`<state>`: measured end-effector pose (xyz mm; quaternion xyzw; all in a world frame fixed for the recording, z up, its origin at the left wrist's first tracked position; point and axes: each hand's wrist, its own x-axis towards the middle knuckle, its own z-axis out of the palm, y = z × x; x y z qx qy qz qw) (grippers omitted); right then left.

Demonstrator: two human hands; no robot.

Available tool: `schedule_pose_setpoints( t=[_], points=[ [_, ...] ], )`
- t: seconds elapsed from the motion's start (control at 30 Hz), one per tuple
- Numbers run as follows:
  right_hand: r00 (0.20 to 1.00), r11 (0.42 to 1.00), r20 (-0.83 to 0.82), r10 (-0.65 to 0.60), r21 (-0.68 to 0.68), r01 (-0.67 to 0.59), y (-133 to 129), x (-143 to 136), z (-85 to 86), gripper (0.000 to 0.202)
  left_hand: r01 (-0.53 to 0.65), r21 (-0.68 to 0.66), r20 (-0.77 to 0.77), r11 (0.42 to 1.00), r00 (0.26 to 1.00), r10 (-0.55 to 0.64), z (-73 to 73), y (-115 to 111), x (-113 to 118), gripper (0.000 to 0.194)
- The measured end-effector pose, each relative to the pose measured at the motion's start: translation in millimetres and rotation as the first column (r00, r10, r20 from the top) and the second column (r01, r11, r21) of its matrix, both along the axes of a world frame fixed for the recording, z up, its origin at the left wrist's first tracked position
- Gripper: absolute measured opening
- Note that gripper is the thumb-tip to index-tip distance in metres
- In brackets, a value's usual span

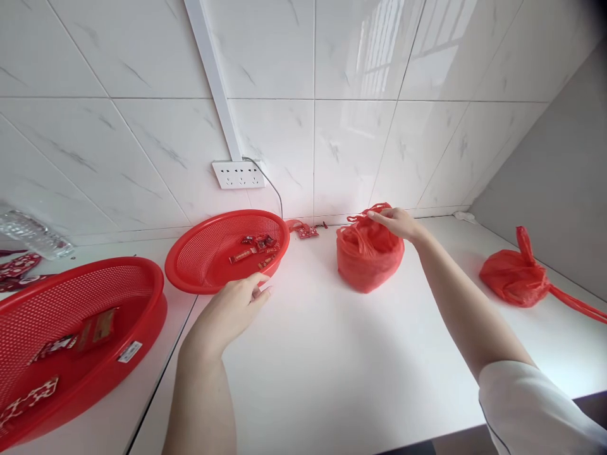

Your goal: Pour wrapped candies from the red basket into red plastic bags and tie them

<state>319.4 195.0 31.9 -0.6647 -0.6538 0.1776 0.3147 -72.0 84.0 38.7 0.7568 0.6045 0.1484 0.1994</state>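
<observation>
My right hand (392,222) is closed on the gathered top of a red plastic bag (370,265). The bag is full and rounded, and it sits upright on the white table (303,373). Over the near rim of a red perforated basket (190,265) hovers my left hand (239,303). Its fingers are loosely bent, with the thumb apart and nothing visible between them. A few small wrapped snacks (243,255) lie inside that basket.
A second red basket (159,284) with wrapped packets stands at the left, near a clear plastic bottle (33,234). Another tied red bag (515,278) lies at the right. Small red packets (307,232) lie by the wall, below a power strip (238,175) with a cable.
</observation>
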Motion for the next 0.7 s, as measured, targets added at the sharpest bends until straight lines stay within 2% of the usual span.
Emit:
schedule_pose_setpoints(
  t=[0.1,0.17,0.27,0.37,0.43,0.53,0.6,0.7],
  points=[
    [0.998,0.992,0.061,0.020,-0.128,-0.012,-0.4,-0.3,-2.5,0.055,0.029,0.041,0.031,0.999,0.999,-0.030,-0.3,-0.9,0.3,0.037],
    [0.990,0.979,0.133,0.044,-0.204,-0.016,-1.4,-0.5,-6.6,0.045,0.041,0.050,0.034,0.998,0.999,-0.043,-0.3,-1.5,0.3,0.036],
    [0.971,0.941,0.182,0.154,-0.327,-0.088,-6.0,0.0,-14.1,0.014,0.039,0.028,0.014,0.999,0.999,-0.039,0.2,-2.4,1.2,0.036],
    [0.950,0.918,0.214,0.227,-0.372,-0.136,-11.5,0.6,-21.0,0.008,0.027,0.000,-0.001,1.000,1.000,-0.027,-0.2,-2.6,2.5,0.036],
    [0.944,0.935,0.254,0.208,-0.334,-0.116,-13.1,0.1,-24.4,0.004,0.017,-0.009,-0.006,1.000,1.000,-0.017,-1.2,-2.4,2.8,0.036],
    [0.948,0.986,0.306,0.090,-0.160,-0.042,-12.6,-2.3,-25.8,0.012,0.018,-0.003,-0.005,1.000,1.000,-0.018,-2.0,-1.9,2.7,0.036],
    [0.949,0.998,0.315,0.025,-0.059,-0.007,-12.2,-4.1,-24.1,0.017,0.015,-0.016,-0.018,1.000,1.000,-0.015,-1.0,-2.1,3.1,0.038],
    [0.952,0.999,0.302,0.040,-0.025,-0.034,-12.4,-4.1,-19.3,0.027,-0.009,-0.061,-0.056,0.998,0.998,0.006,2.0,-2.7,5.1,0.040]
  ],
)
